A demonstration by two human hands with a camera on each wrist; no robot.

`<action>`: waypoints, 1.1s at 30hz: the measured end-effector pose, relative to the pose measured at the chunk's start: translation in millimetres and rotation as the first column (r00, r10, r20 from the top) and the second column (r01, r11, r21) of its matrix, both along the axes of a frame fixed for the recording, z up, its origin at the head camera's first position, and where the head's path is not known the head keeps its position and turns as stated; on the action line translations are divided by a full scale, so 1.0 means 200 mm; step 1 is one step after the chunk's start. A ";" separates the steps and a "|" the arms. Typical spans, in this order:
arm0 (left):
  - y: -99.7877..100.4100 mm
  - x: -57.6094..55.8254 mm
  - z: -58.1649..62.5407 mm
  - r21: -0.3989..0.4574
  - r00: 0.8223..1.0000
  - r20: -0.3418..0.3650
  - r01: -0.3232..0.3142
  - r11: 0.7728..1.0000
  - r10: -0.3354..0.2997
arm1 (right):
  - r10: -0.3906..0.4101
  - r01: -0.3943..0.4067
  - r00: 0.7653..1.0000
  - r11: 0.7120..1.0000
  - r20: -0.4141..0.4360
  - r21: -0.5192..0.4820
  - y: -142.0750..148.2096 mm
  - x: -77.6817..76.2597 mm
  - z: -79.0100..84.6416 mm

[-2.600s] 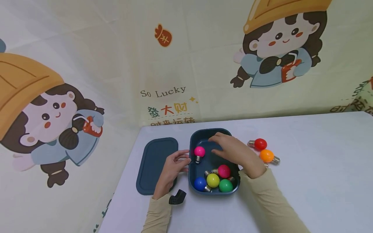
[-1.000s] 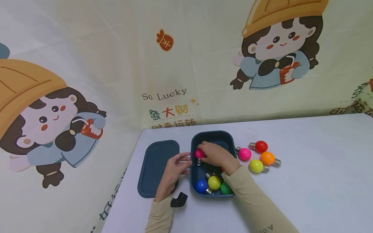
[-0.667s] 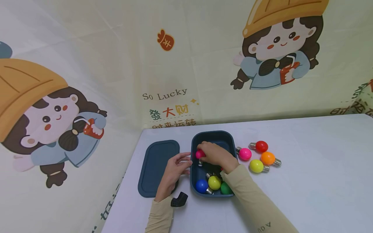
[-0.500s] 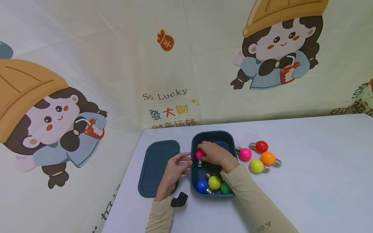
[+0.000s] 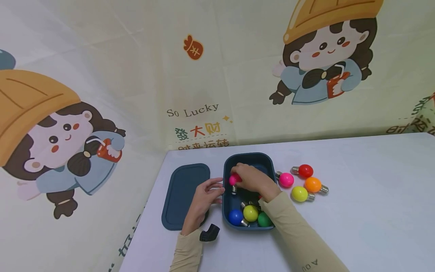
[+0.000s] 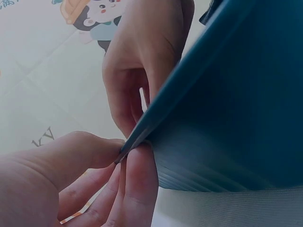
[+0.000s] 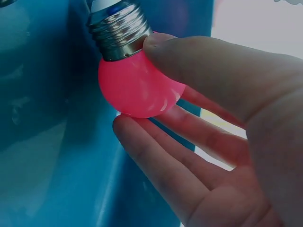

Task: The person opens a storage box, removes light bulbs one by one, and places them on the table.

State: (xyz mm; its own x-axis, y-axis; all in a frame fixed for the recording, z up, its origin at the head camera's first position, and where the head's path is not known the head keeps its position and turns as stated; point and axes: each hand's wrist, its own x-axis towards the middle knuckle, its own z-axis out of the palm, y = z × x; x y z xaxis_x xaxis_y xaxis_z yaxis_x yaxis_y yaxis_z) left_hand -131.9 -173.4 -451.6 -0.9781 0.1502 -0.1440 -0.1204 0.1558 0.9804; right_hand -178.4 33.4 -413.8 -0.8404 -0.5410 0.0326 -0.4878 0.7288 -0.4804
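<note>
Inside the dark blue box (image 5: 225, 211), my right hand (image 5: 253, 179) pinches a pink light bulb (image 5: 234, 179) near the left wall. In the right wrist view the thumb lies by the metal screw base and the fingers touch the round end of the pink bulb (image 7: 137, 85). My left hand (image 5: 204, 196) holds the box's left edge; its thumb and fingers meet at the rim (image 6: 142, 127) in the left wrist view. Toward the near end of the box lie a blue bulb (image 5: 235, 217), a yellow bulb (image 5: 250, 213) and a green bulb (image 5: 263, 219). The right sleeve mostly hides a red-pink bulb.
Left of the box a dark blue lid (image 5: 183, 196) lies flat, partly behind the left hand. On the white table (image 5: 374, 211) to the right are a pink bulb (image 5: 286, 180), a red bulb (image 5: 305, 171), an orange bulb (image 5: 312, 185) and a yellow bulb (image 5: 299, 193).
From above the box, the right hand has moved down and left and taken hold of the pink bulb lying there. Its arm now uncovers bulbs on the table. The left hand stays at the rim.
</note>
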 end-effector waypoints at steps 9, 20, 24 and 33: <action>0.00 0.00 0.00 0.004 1.000 -0.001 0.002 1.000 -0.002 | -0.002 0.001 0.998 1.000 -0.060 -0.019 0.05 0.04 0.07; 0.00 -0.01 0.01 0.002 1.000 0.012 -0.002 1.000 0.002 | -0.004 -0.005 0.991 0.998 -0.136 -0.067 0.10 0.11 0.15; 0.00 -0.01 0.02 -0.007 1.000 0.012 -0.004 1.000 0.004 | -0.025 0.014 0.992 0.997 -0.127 -0.082 0.13 0.13 0.17; -0.01 -0.03 0.01 -0.004 1.000 0.018 -0.007 1.000 0.007 | -0.036 0.024 0.992 0.995 -0.124 -0.099 0.20 0.15 0.20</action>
